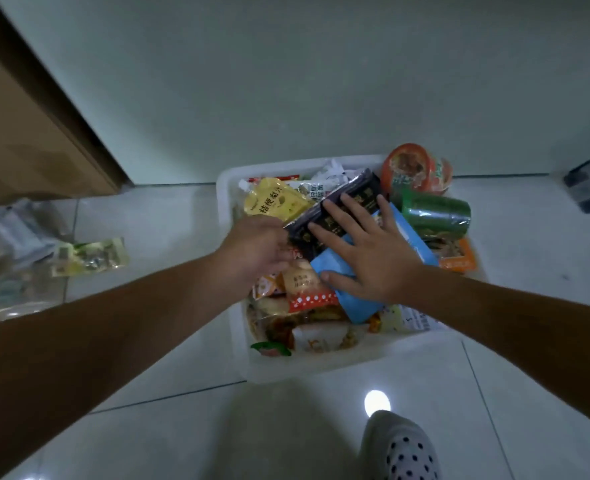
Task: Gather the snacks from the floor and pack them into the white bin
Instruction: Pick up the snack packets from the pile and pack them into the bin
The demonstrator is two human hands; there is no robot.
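I am pressing the dark box into the white bin — right hand flat, fingers spread; left hand at its end, grip unclear. Next, I am judging, the green packet on the floor needs collecting.

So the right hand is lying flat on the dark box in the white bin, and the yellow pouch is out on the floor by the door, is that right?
Not quite. The head view shows the yellow pouch inside the white bin, in its far left corner, not on the floor. The rest holds: the right hand lies flat on the dark box in the bin.
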